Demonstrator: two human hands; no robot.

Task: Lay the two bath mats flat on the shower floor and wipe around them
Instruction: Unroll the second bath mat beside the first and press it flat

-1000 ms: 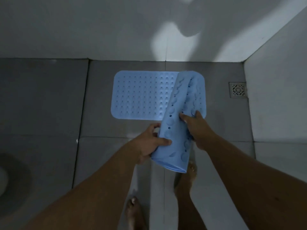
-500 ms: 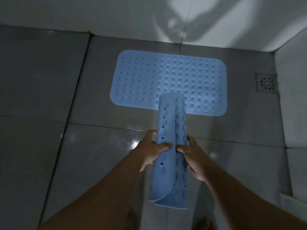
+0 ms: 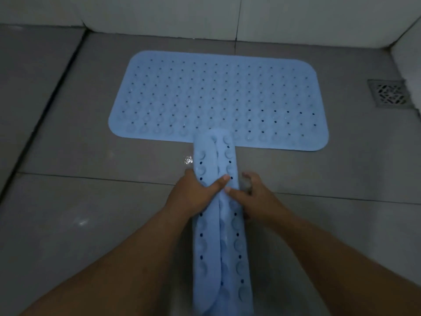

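One light blue bath mat [image 3: 216, 96] with rows of holes lies flat on the grey tiled shower floor [image 3: 91, 213], close to the back wall. A second blue mat [image 3: 222, 247] is curled lengthwise into a loose roll, suction cups outward, its far end overlapping the flat mat's near edge. My left hand [image 3: 196, 195] grips the roll's left side, thumb across the top. My right hand [image 3: 252, 199] holds the right side, fingers pressing into the fold.
A square metal floor drain [image 3: 389, 93] sits at the right, by the side wall [image 3: 407, 42]. The white tiled back wall [image 3: 205, 17] runs across the top. A dark grout line [image 3: 45, 106] slants along the left. The floor shows wet glints.
The view has dropped closer to the floor. The rolled mat has come down and forward, its far end now over the flat mat's near edge; both hands keep their hold.
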